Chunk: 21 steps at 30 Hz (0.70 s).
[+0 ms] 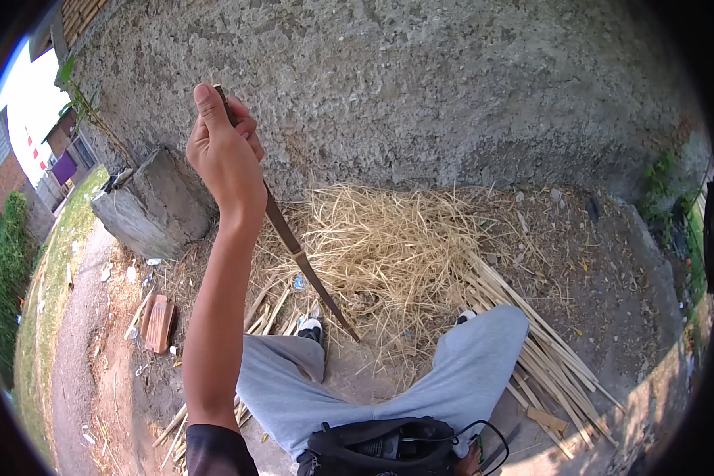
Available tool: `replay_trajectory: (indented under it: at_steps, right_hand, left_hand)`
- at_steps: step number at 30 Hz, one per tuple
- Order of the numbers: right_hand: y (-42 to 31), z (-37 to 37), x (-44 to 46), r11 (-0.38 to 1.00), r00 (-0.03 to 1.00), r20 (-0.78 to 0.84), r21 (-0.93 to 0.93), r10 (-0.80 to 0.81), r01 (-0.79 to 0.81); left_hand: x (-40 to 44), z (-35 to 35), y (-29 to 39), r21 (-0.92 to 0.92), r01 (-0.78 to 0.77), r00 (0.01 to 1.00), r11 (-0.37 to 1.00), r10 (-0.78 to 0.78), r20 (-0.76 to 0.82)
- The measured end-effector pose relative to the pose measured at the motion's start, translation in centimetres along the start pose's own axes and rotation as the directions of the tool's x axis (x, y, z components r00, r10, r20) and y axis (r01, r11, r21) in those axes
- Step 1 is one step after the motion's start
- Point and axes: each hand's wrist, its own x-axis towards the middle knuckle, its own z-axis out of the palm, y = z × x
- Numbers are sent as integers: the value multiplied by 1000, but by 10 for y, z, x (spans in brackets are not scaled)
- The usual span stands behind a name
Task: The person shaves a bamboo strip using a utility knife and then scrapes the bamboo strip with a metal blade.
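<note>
My left hand (pixel 226 147) is raised in front of the wall, its fingers wrapped round the upper end of a long, dark brown bamboo strip (pixel 314 279). The strip slants down to the right, with a pale node partway along, and its lower tip lies over the ground between my feet. Only a small part of my right hand (pixel 471 462) shows at the bottom edge, beside the black bag (pixel 373 454) on my lap. Its fingers are hidden. A dark, blade-like shape (pixel 503 449) lies close to it, partly behind a black cable.
A heap of pale shavings (pixel 389 246) lies against the rough wall (pixel 452 95). Split bamboo strips (pixel 559 361) are piled at my right, others (pixel 170 436) at my left. A concrete block (pixel 155 202) and a reddish tile piece (pixel 158 324) stand to the left.
</note>
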Motion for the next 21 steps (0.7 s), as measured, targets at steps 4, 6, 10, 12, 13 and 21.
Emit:
replay_trajectory:
  at_steps: [4, 6, 10, 12, 13, 21]
  right_hand:
    - [12, 3, 1, 1000, 998, -61, -17, -6, 5]
    - [18, 5, 3, 1000, 995, -97, -27, -15, 12]
    - [22, 4, 6, 999, 991, -133, -44, -8, 2]
    - [25, 3, 7, 999, 994, -113, -32, -4, 0]
    - [26, 2, 8, 1000, 995, -102, -22, -3, 1]
    - [29, -2, 13, 999, 1000, -6, 32, 6, -6]
  left_hand:
    - [1, -6, -3, -32, -1, 1000, 999, 1, 7]
    - [1, -7, -2, -31, -6, 1000, 1000, 5, -8]
    - [-1, -5, 1, -2, 0, 1000, 1000, 0, -30]
    - [-2, -5, 1, 0, -11, 1000, 1000, 11, -25]
    - [-1, -5, 1, 0, -19, 999, 1000, 19, -26]
    - [-1, -7, 1, 19, -23, 1000, 1000, 23, -11]
